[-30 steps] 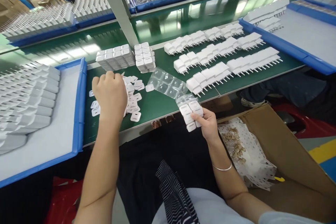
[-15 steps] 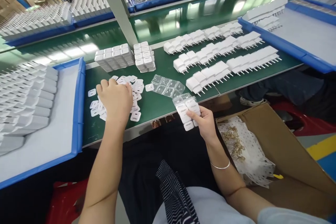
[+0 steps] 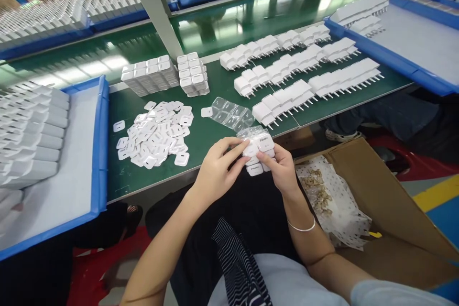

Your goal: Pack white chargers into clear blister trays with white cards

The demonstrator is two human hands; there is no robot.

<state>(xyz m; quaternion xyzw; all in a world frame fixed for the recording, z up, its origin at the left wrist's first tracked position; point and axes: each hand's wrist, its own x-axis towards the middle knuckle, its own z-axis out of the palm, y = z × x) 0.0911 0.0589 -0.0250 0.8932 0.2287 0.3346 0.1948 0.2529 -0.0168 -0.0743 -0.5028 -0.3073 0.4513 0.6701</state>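
You are pinching a clear strip of white caps between both hands: right hand is gripping it from below, left hand is closing its fingertips on one cap. 2 blocks of filled strips are sitting beyond your fingers; many loose caps to their left are waiting, so I judge much is left.

Green bench bearing: rows of white plug adapters; two stacked white blocks; blue tray lying left; cardboard box sitting right, holding perforated white sheet.
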